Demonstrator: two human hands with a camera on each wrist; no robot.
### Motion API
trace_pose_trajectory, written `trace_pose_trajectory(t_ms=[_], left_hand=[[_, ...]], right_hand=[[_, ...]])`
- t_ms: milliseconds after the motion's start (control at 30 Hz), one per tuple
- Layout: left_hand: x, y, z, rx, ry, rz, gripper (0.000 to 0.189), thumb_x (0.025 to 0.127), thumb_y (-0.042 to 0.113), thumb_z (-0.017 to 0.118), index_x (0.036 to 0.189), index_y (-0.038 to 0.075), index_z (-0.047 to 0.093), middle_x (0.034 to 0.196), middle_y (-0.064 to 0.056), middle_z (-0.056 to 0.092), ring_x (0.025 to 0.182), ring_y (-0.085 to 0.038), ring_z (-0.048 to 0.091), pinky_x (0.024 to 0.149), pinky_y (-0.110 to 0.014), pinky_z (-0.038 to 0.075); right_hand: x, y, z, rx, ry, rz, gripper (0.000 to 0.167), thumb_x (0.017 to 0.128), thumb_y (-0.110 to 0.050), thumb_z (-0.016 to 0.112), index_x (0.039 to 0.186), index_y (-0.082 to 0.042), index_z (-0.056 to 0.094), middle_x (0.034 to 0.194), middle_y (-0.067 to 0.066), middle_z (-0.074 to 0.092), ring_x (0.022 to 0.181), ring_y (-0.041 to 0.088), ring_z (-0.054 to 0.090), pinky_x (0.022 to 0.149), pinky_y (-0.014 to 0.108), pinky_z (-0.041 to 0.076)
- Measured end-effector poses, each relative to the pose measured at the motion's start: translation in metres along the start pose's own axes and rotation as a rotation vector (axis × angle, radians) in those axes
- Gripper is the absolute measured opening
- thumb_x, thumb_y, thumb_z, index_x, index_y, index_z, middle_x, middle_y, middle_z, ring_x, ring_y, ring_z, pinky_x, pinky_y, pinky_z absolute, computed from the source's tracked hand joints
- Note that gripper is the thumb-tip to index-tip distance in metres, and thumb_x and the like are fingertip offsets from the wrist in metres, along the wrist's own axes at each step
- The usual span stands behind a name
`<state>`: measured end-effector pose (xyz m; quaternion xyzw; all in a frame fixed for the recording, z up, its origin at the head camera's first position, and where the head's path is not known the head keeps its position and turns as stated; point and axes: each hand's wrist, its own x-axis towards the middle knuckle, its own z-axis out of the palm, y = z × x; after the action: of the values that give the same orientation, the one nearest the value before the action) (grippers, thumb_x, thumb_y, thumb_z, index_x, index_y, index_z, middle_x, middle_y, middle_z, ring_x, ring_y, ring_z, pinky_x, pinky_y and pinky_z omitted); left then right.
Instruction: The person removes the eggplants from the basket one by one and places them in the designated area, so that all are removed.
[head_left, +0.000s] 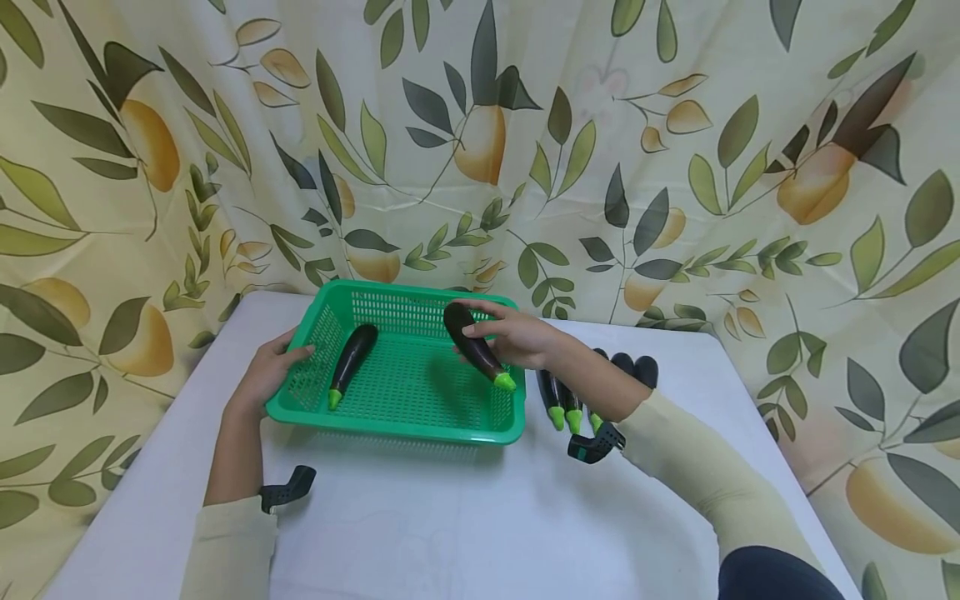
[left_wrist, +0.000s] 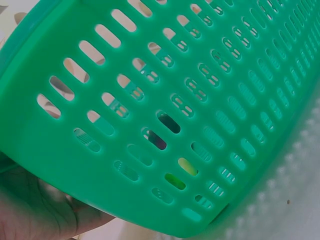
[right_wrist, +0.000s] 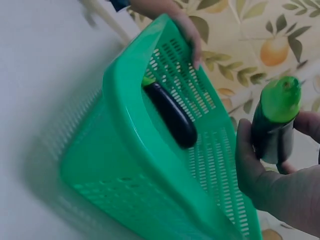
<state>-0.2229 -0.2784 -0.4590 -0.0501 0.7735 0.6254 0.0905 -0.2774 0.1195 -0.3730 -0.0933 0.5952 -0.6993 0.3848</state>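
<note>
My right hand (head_left: 517,335) grips a dark purple eggplant (head_left: 474,340) with a bright green stem end, held over the right part of a green plastic basket (head_left: 405,432). In the right wrist view this eggplant (right_wrist: 274,132) points its green end toward the camera, fingers and thumb around its sides. My left hand (head_left: 264,371) grips the basket's left rim, thumb over the edge. A second eggplant (head_left: 352,367) lies inside the basket near its left side, green end toward me. Through the slots in the left wrist view, bits of this eggplant (left_wrist: 169,122) show.
Several more eggplants (head_left: 553,400) lie side by side on the white table (head_left: 450,533), right of the basket and partly hidden by my right forearm. A curtain (head_left: 420,167) printed with leaves and fruit hangs behind the table. Each wrist wears a black camera mount (head_left: 288,489).
</note>
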Motion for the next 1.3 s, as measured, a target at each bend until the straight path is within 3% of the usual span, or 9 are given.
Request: trace_pose_trajectory(t_ms=[167,333,800,967,1033,1167,1300], left_hand=[[0.0,-0.001,0.0,0.004,-0.001,0.002,0.063,0.111,0.023,0.048,0.167,0.008,0.023,0.158,-0.031,0.04,0.128,-0.038,0.054,0.083,-0.028,0.057],[-0.001,0.0,-0.001,0.014,-0.006,0.012,0.063,0.112,0.023,0.047,0.167,0.007,0.022,0.158,-0.032,0.039,0.126,-0.037,0.054,0.083,-0.029,0.057],[0.0,-0.001,-0.001,-0.014,-0.011,0.002,0.065,0.112,0.025,0.048,0.168,0.009,0.021,0.157,-0.032,0.04,0.119,-0.028,0.056,0.082,-0.028,0.057],[0.001,-0.002,-0.001,-0.004,-0.007,0.006,0.064,0.112,0.024,0.048,0.168,0.008,0.023,0.156,-0.031,0.041,0.118,-0.028,0.058,0.082,-0.027,0.057],[0.001,-0.003,-0.002,0.008,-0.008,0.011,0.063,0.112,0.024,0.048,0.167,0.007,0.023,0.156,-0.031,0.041,0.12,-0.03,0.057,0.082,-0.027,0.057],[-0.002,-0.002,-0.001,0.019,-0.012,0.025,0.062,0.112,0.024,0.047,0.167,0.005,0.024,0.155,-0.032,0.042,0.122,-0.033,0.057,0.083,-0.027,0.057],[-0.003,-0.001,0.0,0.017,-0.012,0.026,0.062,0.112,0.022,0.047,0.167,0.005,0.024,0.156,-0.032,0.042,0.124,-0.034,0.056,0.083,-0.027,0.056]], right_hand=[[-0.014,-0.003,-0.009,0.022,-0.013,-0.029,0.065,0.107,0.002,0.044,0.165,-0.023,0.027,0.158,0.021,0.028,0.122,0.035,0.052,0.099,0.043,0.049],[-0.024,-0.004,-0.021,0.044,0.013,-0.086,0.064,0.106,0.004,0.042,0.164,-0.021,0.031,0.15,0.014,0.035,0.125,0.031,0.039,0.094,0.038,0.048],[-0.051,0.008,-0.052,0.119,0.126,-0.035,0.072,0.108,0.0,0.041,0.17,-0.021,0.013,0.165,0.017,0.023,0.127,0.027,0.046,0.097,0.035,0.049],[-0.063,0.011,-0.063,0.159,0.148,-0.02,0.073,0.108,-0.001,0.037,0.171,-0.026,0.008,0.162,0.022,0.022,0.135,0.033,0.044,0.095,0.033,0.048],[-0.067,0.014,-0.069,0.184,0.154,-0.012,0.073,0.108,-0.001,0.036,0.171,-0.026,0.007,0.163,0.023,0.02,0.144,0.039,0.036,0.097,0.034,0.047],[-0.079,0.02,-0.083,0.215,0.173,-0.001,0.073,0.109,-0.005,0.034,0.171,-0.026,0.001,0.169,0.023,0.009,0.154,0.042,0.02,0.114,0.044,0.035],[-0.091,0.024,-0.096,0.211,0.207,0.016,0.074,0.11,-0.01,0.035,0.17,-0.026,-0.005,0.169,0.021,0.005,0.144,0.036,0.035,0.112,0.044,0.037]])
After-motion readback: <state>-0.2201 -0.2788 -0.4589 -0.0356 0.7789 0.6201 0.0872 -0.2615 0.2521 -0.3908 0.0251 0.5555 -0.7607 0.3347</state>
